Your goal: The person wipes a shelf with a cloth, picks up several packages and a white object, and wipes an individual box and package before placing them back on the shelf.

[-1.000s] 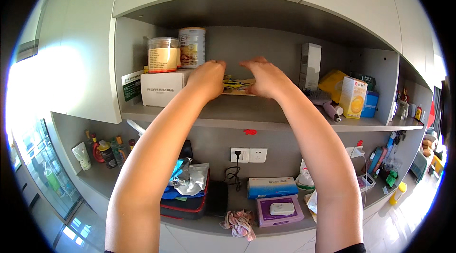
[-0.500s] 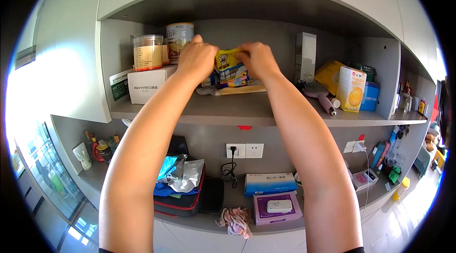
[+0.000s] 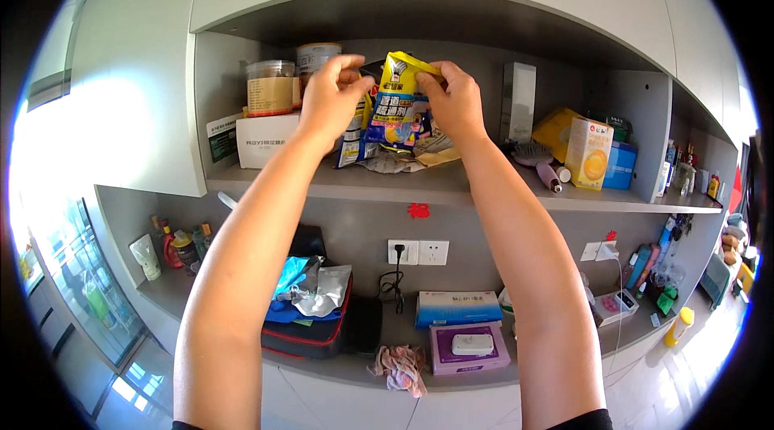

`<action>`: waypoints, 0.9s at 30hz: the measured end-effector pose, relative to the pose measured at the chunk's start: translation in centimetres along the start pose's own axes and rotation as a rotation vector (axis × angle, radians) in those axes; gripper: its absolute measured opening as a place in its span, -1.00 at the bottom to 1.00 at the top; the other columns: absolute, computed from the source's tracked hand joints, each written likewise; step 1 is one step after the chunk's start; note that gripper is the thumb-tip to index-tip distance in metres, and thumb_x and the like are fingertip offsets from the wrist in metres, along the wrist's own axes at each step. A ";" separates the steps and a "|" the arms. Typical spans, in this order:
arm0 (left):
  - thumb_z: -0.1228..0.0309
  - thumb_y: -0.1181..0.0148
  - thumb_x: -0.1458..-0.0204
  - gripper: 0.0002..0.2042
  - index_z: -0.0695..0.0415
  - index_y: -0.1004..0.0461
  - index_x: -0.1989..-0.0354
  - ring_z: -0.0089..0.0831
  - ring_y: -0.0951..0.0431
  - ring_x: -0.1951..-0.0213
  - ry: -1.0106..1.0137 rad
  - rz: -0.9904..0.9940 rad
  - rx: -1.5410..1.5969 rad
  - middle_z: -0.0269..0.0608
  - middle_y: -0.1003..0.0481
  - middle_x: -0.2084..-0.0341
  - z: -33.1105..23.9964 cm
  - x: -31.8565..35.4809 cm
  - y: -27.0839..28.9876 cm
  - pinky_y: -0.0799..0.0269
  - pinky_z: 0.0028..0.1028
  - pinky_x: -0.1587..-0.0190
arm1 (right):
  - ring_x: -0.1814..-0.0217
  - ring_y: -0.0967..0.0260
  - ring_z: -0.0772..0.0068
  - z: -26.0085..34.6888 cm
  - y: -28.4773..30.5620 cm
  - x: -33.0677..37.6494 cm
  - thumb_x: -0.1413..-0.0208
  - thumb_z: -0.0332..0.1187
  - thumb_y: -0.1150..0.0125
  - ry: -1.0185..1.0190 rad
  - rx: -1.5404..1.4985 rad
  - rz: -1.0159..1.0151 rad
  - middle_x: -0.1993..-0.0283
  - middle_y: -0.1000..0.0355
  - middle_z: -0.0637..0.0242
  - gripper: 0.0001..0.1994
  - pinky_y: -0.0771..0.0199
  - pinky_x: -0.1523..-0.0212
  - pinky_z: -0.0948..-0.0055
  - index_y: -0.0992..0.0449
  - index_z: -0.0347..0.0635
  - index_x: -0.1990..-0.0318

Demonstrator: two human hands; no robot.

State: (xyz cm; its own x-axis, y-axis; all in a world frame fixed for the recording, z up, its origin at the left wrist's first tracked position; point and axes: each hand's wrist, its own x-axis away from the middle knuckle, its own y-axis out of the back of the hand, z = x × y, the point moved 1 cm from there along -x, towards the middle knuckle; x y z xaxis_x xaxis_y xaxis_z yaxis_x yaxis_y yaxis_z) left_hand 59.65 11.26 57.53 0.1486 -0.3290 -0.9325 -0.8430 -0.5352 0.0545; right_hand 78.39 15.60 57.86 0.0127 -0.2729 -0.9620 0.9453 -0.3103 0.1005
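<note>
The shelf (image 3: 387, 185) carries a jar (image 3: 270, 97) at ten o'clock; your right hand (image 3: 455, 103) pinches a packet (image 3: 393, 111), left fingers (image 3: 345, 63) are apart.

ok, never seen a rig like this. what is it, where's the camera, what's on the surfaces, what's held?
No machine here: these are a person's two bare hands. The view comes from the left of two fisheye cameras worn on the head, so straight edges bend near the rim.

The right hand pinches a yellow-and-blue sachet near its top. The left hand is beside it; whether it grips anything is unclear.

The shelf bears a clear-lidded jar, a white box, a hairbrush and a yellow-and-white carton, among others. On the counter below are a purple box, a blue-and-white box and a crumpled pink cloth.
</note>
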 end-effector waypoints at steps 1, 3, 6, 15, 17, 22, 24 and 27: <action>0.38 -0.28 0.02 -0.66 0.24 -0.47 0.06 -0.46 -0.51 0.24 0.020 -0.043 0.020 -0.22 -0.53 0.32 0.5 0.8 -0.5 -0.40 -0.46 0.13 | 0.28 -0.51 0.14 -0.1 0.3 -0.1 -0.05 -0.34 -0.20 -0.011 0.022 0.016 0.30 -0.52 -0.01 -0.78 -0.46 0.24 0.33 -0.53 -0.33 0.23; 0.41 -0.26 0.00 -0.69 0.29 -0.47 0.09 -0.47 -0.49 0.23 0.263 -0.041 0.164 -0.19 -0.53 0.30 0.3 2.8 -1.7 -0.36 -0.47 0.08 | 0.28 -0.52 0.14 -1.0 0.8 0.0 -0.05 -0.35 -0.20 -0.047 0.012 0.041 0.30 -0.52 -0.01 -0.77 -0.47 0.23 0.33 -0.53 -0.33 0.22; 0.43 -0.25 0.00 -0.71 0.26 -0.48 0.10 -0.45 -0.49 0.22 0.512 0.386 0.327 -0.15 -0.54 0.26 2.0 3.8 -1.0 -0.35 -0.46 0.10 | 0.29 -0.51 0.25 -2.4 0.7 -0.1 -0.02 -0.34 -0.24 -0.148 -0.144 0.088 0.31 -0.54 0.07 -0.75 -0.46 0.20 0.35 -0.54 -0.34 0.21; 0.39 0.00 -0.17 -0.76 0.26 -0.37 0.06 -0.41 -0.47 0.22 0.524 0.093 0.510 -0.12 -0.48 0.22 2.1 3.2 -1.0 -0.35 -0.39 0.12 | 0.41 -0.44 0.49 -2.4 -0.2 0.3 0.01 -0.30 -0.30 -0.205 -0.179 0.235 0.41 -0.52 0.25 -0.73 -0.44 0.34 0.44 -0.54 -0.35 0.25; 0.34 0.06 -0.21 -0.74 0.25 -0.35 0.05 -0.37 -0.50 0.20 0.508 0.046 0.642 -0.12 -0.48 0.19 1.7 3.4 -0.5 -0.40 -0.35 0.11 | 0.44 -0.42 0.51 -0.7 -0.2 0.6 0.00 -0.28 -0.30 -0.303 -0.315 0.215 0.44 -0.50 0.26 -0.72 -0.43 0.37 0.43 -0.54 -0.36 0.26; 0.09 0.11 -0.22 -0.58 0.22 -0.33 -0.01 -0.31 -0.52 0.10 0.516 0.101 1.011 -0.11 -0.48 0.11 -2.0 5.0 -1.6 -0.44 -0.28 0.02 | 0.54 -0.34 0.50 0.3 -1.1 1.3 0.01 -0.31 -0.30 -0.269 -0.191 0.292 0.51 -0.47 0.24 -0.74 -0.35 0.48 0.40 -0.52 -0.41 0.34; 0.05 0.09 -0.21 -0.55 0.21 -0.33 -0.02 -0.31 -0.51 0.09 0.442 0.195 1.117 -0.12 -0.48 0.12 -4.4 5.9 -1.6 -0.44 -0.27 0.01 | 0.59 -0.32 0.52 -0.1 -1.4 1.5 0.02 -0.33 -0.31 -0.147 -0.153 0.224 0.53 -0.46 0.24 -0.76 -0.33 0.54 0.42 -0.52 -0.41 0.38; 0.17 -0.19 -0.07 -0.57 0.25 -0.35 0.03 -0.45 -0.54 0.16 0.340 0.235 0.831 -0.17 -0.50 0.23 -4.0 6.4 -1.1 -0.49 -0.44 0.14 | 0.66 -0.28 0.58 1.8 -0.8 2.3 0.03 -0.34 -0.32 -0.239 -0.240 0.206 0.58 -0.43 0.27 -0.78 -0.31 0.64 0.51 -0.54 -0.38 0.40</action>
State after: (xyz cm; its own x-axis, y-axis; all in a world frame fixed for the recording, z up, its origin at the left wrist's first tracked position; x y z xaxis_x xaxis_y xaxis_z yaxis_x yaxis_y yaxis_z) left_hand 63.58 6.64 52.88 -0.0406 -0.6395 -0.7678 -0.9510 0.2605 -0.1667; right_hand 77.10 13.55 56.01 0.1604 -0.5199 -0.8390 0.9806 -0.0134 0.1957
